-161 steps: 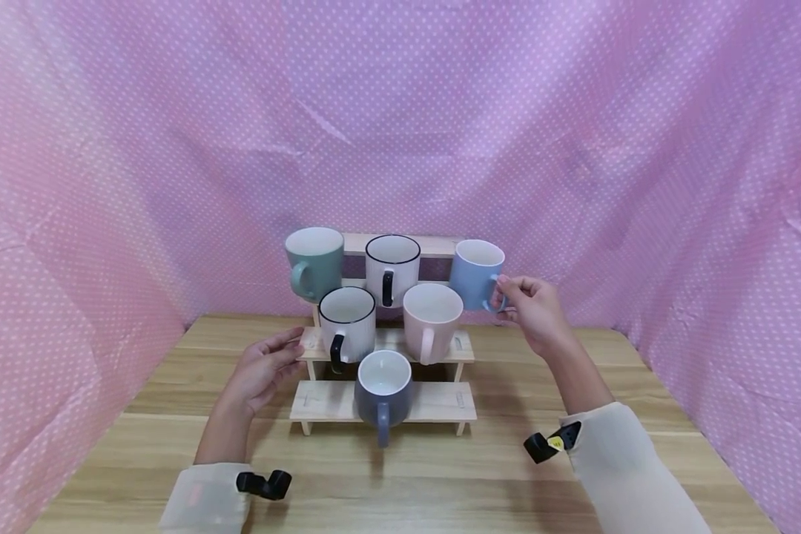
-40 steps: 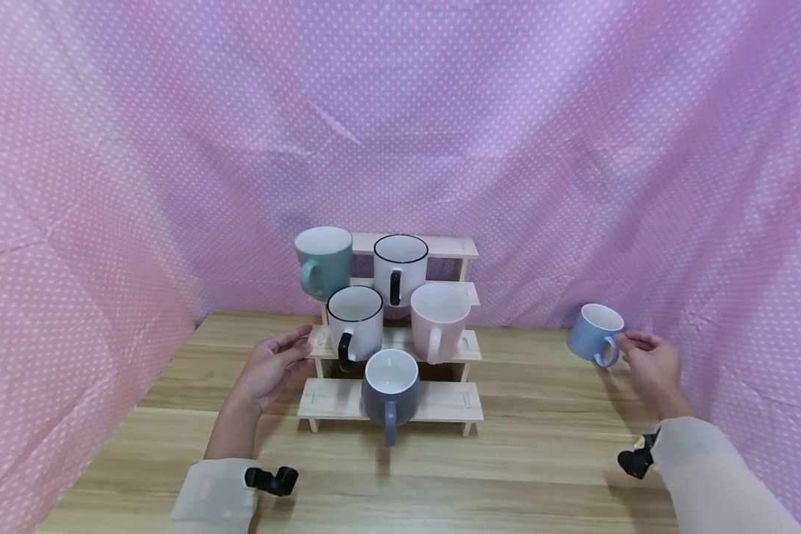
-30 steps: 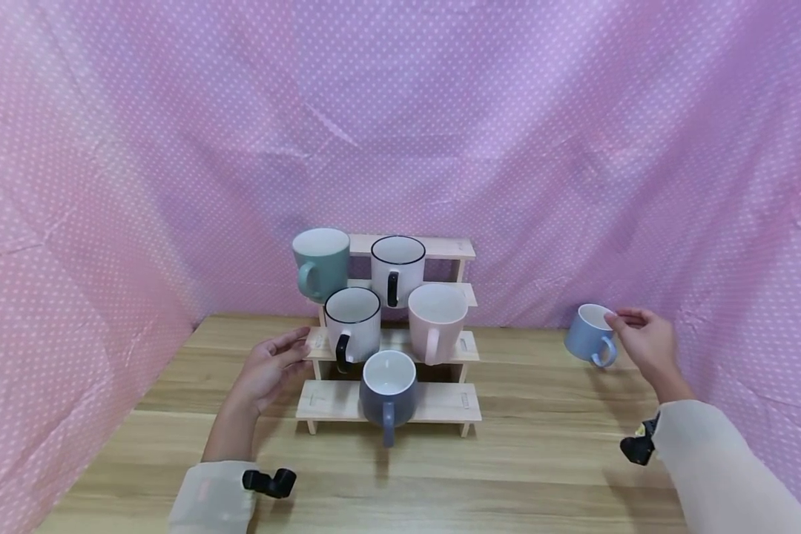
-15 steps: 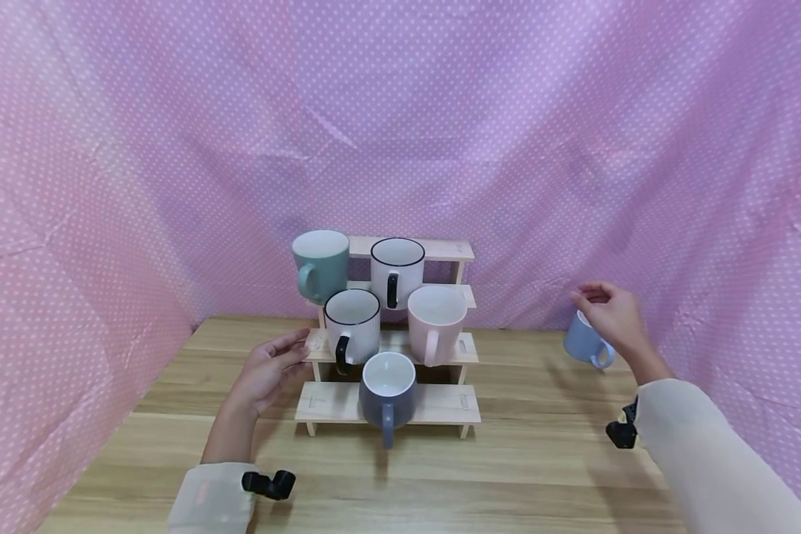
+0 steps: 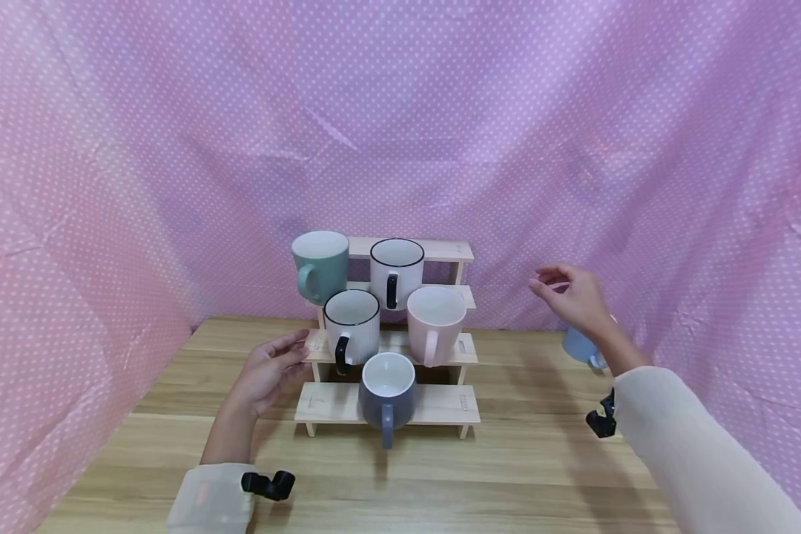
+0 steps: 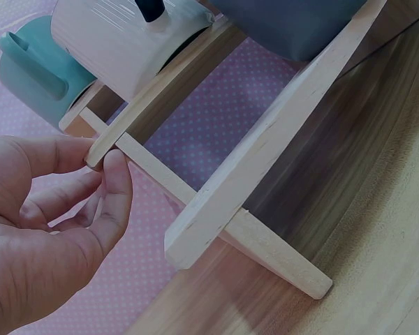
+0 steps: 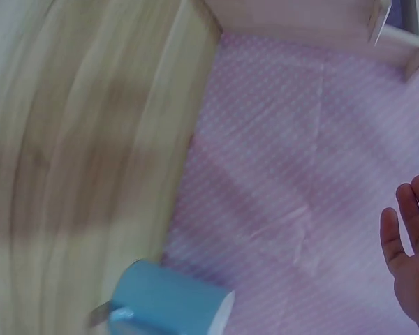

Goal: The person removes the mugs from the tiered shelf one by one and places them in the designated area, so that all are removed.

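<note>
In the head view, my left hand point(image 5: 267, 374) is at the left end of a stepped wooden stand point(image 5: 440, 404). The left wrist view shows its thumb and a finger pinching the end of one shelf board point(image 6: 136, 115). My right hand point(image 5: 574, 297) is raised in the air between the stand and a light blue mug point(image 5: 576, 344), holding nothing, fingers loosely bent. That mug stands upright on the table, partly hidden behind my right wrist. On the stand are a green mug point(image 5: 331, 278), two white mugs with black rims point(image 5: 410, 280), a pink mug point(image 5: 450, 334) and a grey mug point(image 5: 403, 402).
The wooden table point(image 5: 507, 475) reaches back to a pink polka-dot cloth point(image 5: 400, 111), which also hangs at both sides. The upper right of the stand shows bare board point(image 5: 450, 251). Mug handles point toward the front.
My right hand carried the blue mug from the stand's upper right to the table at far right. It then let go and moved left and up. My left hand stayed at the stand.
</note>
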A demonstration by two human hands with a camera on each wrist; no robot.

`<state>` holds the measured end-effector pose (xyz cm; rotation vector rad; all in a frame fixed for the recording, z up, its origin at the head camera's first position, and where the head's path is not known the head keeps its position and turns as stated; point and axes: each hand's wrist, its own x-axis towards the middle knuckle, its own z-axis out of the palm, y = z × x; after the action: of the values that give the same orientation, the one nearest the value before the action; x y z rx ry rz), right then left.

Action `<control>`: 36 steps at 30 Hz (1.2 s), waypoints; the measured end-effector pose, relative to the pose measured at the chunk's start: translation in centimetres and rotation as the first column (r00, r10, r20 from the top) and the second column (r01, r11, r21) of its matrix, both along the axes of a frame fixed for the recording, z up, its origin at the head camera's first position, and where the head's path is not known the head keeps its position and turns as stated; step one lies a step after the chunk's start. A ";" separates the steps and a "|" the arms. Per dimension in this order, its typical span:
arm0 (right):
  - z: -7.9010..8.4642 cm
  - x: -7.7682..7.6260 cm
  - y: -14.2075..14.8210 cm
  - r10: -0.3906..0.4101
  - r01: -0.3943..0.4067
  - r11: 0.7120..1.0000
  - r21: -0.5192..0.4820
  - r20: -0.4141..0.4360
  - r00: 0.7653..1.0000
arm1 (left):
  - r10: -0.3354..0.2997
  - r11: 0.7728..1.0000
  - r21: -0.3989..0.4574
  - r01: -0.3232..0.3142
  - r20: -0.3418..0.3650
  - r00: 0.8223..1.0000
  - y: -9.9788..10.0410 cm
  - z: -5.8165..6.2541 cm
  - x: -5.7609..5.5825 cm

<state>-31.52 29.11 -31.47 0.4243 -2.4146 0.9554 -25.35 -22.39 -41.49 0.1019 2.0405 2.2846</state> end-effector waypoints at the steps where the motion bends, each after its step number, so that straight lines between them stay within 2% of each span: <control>1: 0.2 0.0 -0.4 0.007 -0.007 1.000 0.005 -0.005 1.000 | -0.003 1.000 -0.001 0.003 -0.001 1.000 0.0 0.0 0.0; 10: 1.3 0.2 -3.9 0.122 -0.118 0.991 0.065 -0.062 0.991 | 0.000 1.000 -0.009 0.000 -0.005 1.000 0.0 0.0 0.0; 17: 1.8 0.4 -6.5 0.235 -0.230 0.971 0.068 -0.077 0.969 | 0.006 1.000 -0.013 -0.006 -0.006 1.000 -0.1 0.0 0.1; 27: 2.9 1.6 -10.1 0.336 -0.319 0.932 0.172 -0.082 0.938 | -0.001 1.000 -0.010 0.001 -0.010 1.000 0.0 -0.1 0.1; 33: 3.6 2.3 -12.1 0.381 -0.357 0.900 0.251 -0.056 0.923 | -0.001 1.000 -0.009 0.001 -0.005 1.000 0.0 -0.1 0.1; 36: 3.8 2.6 -13.1 0.416 -0.388 0.883 0.265 -0.056 0.908 | 0.000 1.000 -0.010 0.000 -0.006 1.000 0.0 -0.1 0.1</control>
<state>-28.95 16.01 -27.70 1.0795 -2.3953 0.7635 -25.24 -22.40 -41.54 0.1084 2.0544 2.2772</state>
